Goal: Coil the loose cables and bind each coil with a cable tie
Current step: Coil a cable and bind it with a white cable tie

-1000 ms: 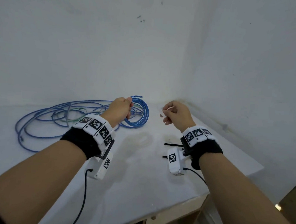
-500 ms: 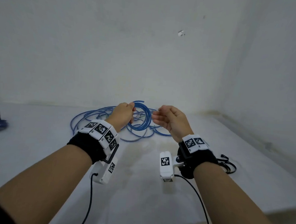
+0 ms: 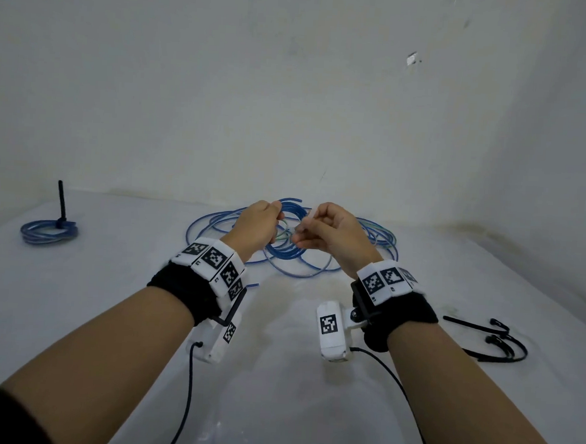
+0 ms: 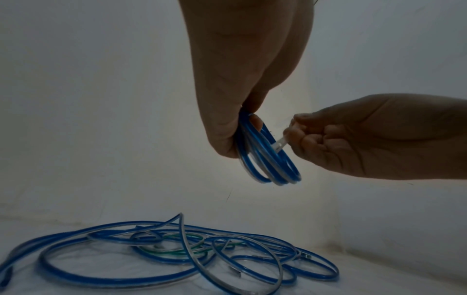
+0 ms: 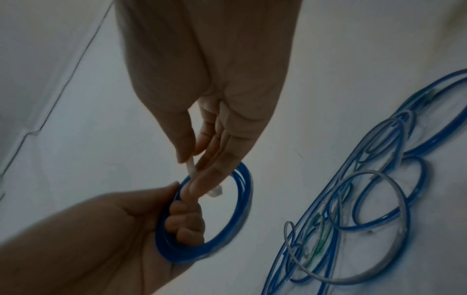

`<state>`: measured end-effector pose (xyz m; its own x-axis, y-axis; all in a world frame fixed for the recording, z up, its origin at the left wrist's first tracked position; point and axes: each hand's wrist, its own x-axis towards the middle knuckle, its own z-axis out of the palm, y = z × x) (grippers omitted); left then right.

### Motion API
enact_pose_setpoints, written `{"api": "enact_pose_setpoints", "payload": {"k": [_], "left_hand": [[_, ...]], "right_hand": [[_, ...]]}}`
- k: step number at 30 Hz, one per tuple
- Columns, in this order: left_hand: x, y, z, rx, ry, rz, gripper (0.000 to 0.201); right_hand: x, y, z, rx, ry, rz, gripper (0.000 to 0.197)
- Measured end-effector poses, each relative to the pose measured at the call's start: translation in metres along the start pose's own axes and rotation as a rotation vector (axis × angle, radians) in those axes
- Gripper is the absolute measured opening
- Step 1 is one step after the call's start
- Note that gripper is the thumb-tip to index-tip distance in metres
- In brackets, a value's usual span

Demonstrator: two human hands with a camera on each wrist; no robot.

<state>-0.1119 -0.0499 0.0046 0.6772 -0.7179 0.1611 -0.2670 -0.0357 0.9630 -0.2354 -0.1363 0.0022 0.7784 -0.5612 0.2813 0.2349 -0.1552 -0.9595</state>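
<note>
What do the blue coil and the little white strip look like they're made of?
Blue coil: seemingly flexible plastic-sheathed cable, glossy and partly translucent, with pale highlights along its loops. White strip: probably a nylon cable tie, flat, thin and matte; small marks show near its end.

Loose blue cables [image 3: 320, 258] sprawling over table [image 3: 73, 311] at 12 o'clock, lying directly under and behind both hands, blocking straight descent there. Bound coil [image 3: 49, 231] with upright black tie tail sitting well apart at 10 o'clock. Black cable ties [image 3: 493, 340] lying at 3 o'clock, just beside right forearm. Wall closing off far side. Bare tabletop stretching open from 6 to 9 o'clock, between forearms and toward near edge.
</note>
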Motion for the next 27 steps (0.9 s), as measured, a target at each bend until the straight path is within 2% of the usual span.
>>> {"api": "enact_pose_setpoints", "payload": {"k": [2, 6, 12, 15, 19, 25, 27], "left_hand": [[0.0, -0.002, -0.002, 0.015, -0.022, 0.008, 0.033], [0.001, -0.005, -0.005, 0.037, -0.04, 0.013, 0.041], [0.007, -0.005, -0.009, 0.124, -0.032, 0.009, 0.037], [0.009, -0.003, -0.006, 0.104, -0.069, -0.038, 0.032], [0.009, 0.001, -0.004, -0.023, -0.081, -0.052, 0.031], [0.012, -0.007, -0.002, -0.038, -0.019, 0.026, 0.031], [0.013, -0.009, -0.001, -0.043, 0.004, 0.051, 0.027]], "right_hand": [[0.004, -0.001, 0.006, -0.001, -0.016, -0.003, 0.015], [0.012, 0.002, 0.012, -0.067, -0.024, -0.108, 0.013], [0.018, 0.01, 0.014, -0.243, 0.017, -0.221, 0.017], [0.021, 0.011, 0.013, -0.226, 0.027, -0.279, 0.016], [0.021, 0.014, 0.011, -0.194, 0.014, -0.241, 0.003], [0.016, 0.008, 0.014, 0.029, 0.084, -0.166, 0.02], [0.016, 0.005, 0.015, 0.098, 0.12, -0.153, 0.017]]}}
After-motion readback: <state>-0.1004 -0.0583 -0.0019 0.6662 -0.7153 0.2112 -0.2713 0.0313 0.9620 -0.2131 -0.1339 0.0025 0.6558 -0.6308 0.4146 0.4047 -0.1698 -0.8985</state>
